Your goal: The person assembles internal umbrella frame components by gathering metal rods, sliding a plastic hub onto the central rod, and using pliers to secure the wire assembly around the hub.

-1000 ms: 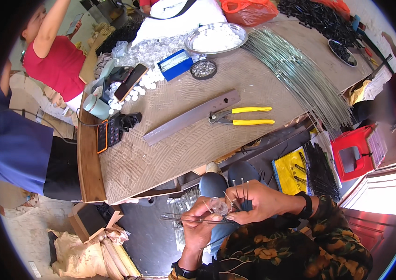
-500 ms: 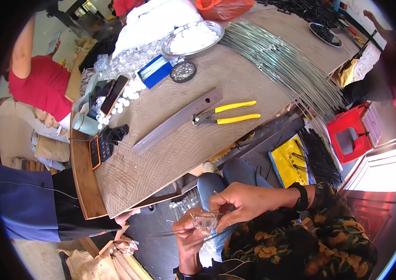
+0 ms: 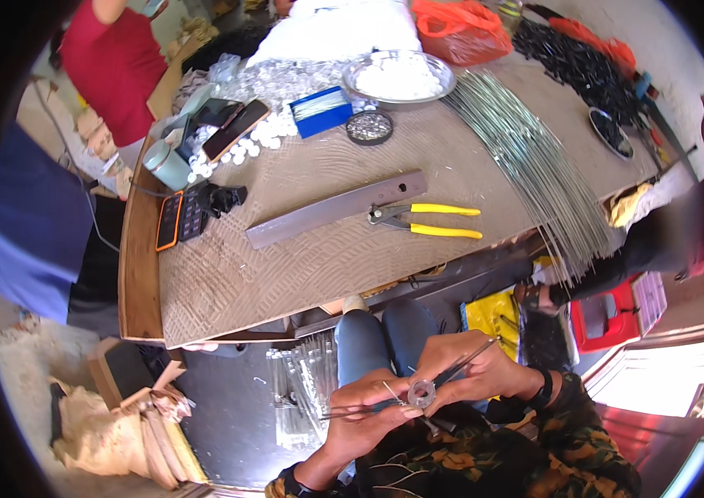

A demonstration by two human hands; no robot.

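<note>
Over my lap, both hands meet around a small clear round plastic piece with a hole facing up. My left hand is closed, its thumb and fingertips pinching the piece from the left. A thin dark rod crosses that hand's fingers, and a short thin pin stands up near its fingertips. From the other side, my right hand is closed against the piece. A dark thin rod runs through its fingers, slanting up to the right. Where the rods meet the piece is partly hidden by fingers.
On the table lie yellow-handled pliers, a metal bar, a blue box, a bowl of white pieces and a bundle of metal rods. Clear pieces sit left of my knees. People stand left and right.
My view has shifted, and my hands appear further right. The clear piece now shows its hole upward. The right hand's rod now slants up to the right. A person's foot now shows beside the red box.
</note>
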